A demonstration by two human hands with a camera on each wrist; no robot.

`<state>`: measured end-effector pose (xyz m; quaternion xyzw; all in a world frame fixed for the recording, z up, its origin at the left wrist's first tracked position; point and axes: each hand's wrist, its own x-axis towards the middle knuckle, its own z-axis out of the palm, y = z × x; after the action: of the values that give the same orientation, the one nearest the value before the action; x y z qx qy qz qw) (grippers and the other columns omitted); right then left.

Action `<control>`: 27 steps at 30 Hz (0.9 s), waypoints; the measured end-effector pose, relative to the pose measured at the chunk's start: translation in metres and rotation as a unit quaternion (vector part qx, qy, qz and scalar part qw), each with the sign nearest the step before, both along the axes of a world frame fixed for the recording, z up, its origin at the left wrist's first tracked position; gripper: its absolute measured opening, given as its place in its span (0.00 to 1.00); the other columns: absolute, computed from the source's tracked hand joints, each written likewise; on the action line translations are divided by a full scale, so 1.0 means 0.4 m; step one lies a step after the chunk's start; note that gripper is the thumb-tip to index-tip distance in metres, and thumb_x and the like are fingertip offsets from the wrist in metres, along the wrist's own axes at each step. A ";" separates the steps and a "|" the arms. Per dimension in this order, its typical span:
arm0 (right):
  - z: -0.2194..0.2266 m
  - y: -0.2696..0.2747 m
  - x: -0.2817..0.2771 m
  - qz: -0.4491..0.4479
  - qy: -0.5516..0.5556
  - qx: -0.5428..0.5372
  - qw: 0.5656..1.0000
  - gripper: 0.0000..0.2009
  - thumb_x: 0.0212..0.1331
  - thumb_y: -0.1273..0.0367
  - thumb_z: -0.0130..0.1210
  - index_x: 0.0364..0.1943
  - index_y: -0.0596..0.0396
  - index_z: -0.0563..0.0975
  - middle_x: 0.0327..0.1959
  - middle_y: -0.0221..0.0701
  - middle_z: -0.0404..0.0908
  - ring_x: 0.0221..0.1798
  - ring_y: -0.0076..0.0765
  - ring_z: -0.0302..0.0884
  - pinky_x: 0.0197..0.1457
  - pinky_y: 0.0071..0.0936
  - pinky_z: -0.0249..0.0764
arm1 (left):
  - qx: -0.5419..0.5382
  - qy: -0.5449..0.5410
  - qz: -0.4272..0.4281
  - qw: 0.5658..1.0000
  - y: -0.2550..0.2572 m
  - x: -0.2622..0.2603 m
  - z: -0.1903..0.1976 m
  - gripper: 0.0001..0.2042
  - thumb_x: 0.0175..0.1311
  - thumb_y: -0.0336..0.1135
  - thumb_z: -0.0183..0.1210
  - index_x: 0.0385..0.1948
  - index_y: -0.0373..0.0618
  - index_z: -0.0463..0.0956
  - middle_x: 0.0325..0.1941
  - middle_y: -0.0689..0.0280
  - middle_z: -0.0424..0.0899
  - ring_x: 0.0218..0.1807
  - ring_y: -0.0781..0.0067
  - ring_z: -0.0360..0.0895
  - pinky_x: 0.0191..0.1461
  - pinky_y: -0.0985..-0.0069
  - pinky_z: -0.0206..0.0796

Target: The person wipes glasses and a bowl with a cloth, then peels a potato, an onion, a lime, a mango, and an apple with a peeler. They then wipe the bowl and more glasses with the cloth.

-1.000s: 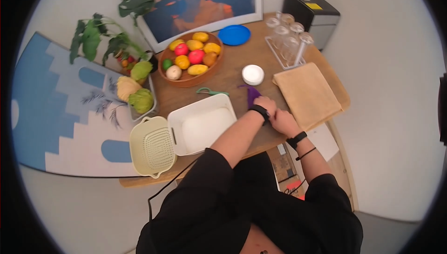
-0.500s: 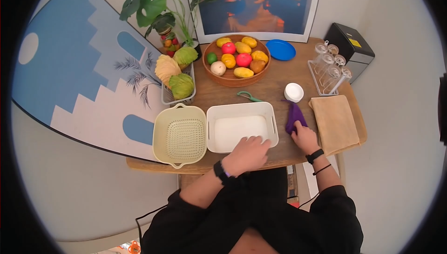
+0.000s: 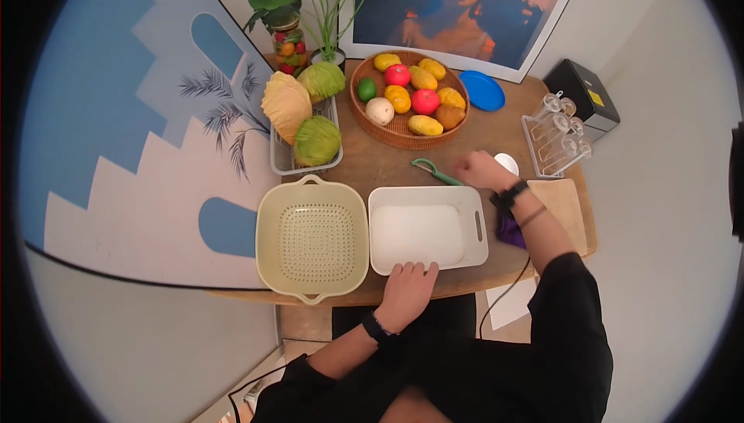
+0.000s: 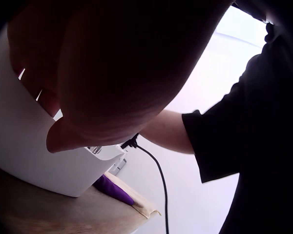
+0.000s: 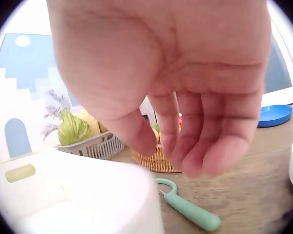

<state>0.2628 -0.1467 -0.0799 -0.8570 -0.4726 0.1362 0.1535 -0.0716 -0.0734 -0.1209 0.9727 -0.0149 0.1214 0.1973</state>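
Observation:
At the front rim of a white plastic basin (image 3: 418,229), my left hand (image 3: 408,290) has its fingers over the edge. The left wrist view shows that hand's thumb (image 4: 63,136) against the outer wall. My right hand (image 3: 482,169) is above the table behind the basin's right corner, palm down and holding nothing. Below its loosely bent fingers (image 5: 224,153) lies a green-handled peeler (image 5: 190,210), its loop end toward the fruit basket. A purple cloth (image 3: 511,232) lies right of the basin, partly hidden by the right forearm.
A yellow-green colander (image 3: 311,241) stands left of the basin. Behind are a grey basket (image 3: 281,161) of cabbages, a wicker basket (image 3: 403,141) of fruit and a blue plate (image 3: 482,91). Rightward stand small white bowls (image 3: 507,164), a glass rack (image 3: 549,172) and a folded tan cloth (image 3: 564,206).
Both hands were together at the purple cloth. The left hand moved to the basin's front rim; the right let go of the cloth and moved left and back toward the peeler.

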 end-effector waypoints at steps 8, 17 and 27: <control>-0.025 0.210 0.054 0.077 0.024 -0.368 0.927 0.19 0.50 0.54 0.64 0.31 0.59 0.85 0.28 0.43 0.86 0.33 0.50 0.85 0.39 0.43 0.80 | 0.018 0.061 -0.010 0.998 0.020 0.016 0.008 0.16 0.61 0.32 0.54 0.51 0.47 0.77 0.30 0.68 0.80 0.37 0.67 0.77 0.43 0.64 0.63; 0.013 0.195 0.073 0.041 0.065 -0.095 0.992 0.17 0.48 0.61 0.65 0.40 0.56 0.79 0.35 0.47 0.85 0.44 0.56 0.83 0.47 0.48 0.78 | 0.011 0.086 -0.025 0.996 0.023 0.018 0.008 0.19 0.64 0.32 0.53 0.58 0.47 0.75 0.35 0.67 0.81 0.44 0.67 0.78 0.51 0.56 0.65; 0.024 0.360 0.105 -0.069 -0.146 -0.129 0.978 0.18 0.53 0.61 0.62 0.44 0.57 0.82 0.44 0.46 0.86 0.47 0.52 0.85 0.52 0.46 0.81 | 0.011 0.115 -0.037 0.993 0.018 0.015 -0.003 0.20 0.66 0.32 0.51 0.61 0.43 0.72 0.41 0.62 0.82 0.52 0.61 0.77 0.67 0.41 0.60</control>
<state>0.3048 -0.0027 -0.0704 -0.9110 -0.4077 0.0589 -0.0200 -0.0657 -0.0664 -0.1222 0.9811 -0.0299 0.0010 0.1913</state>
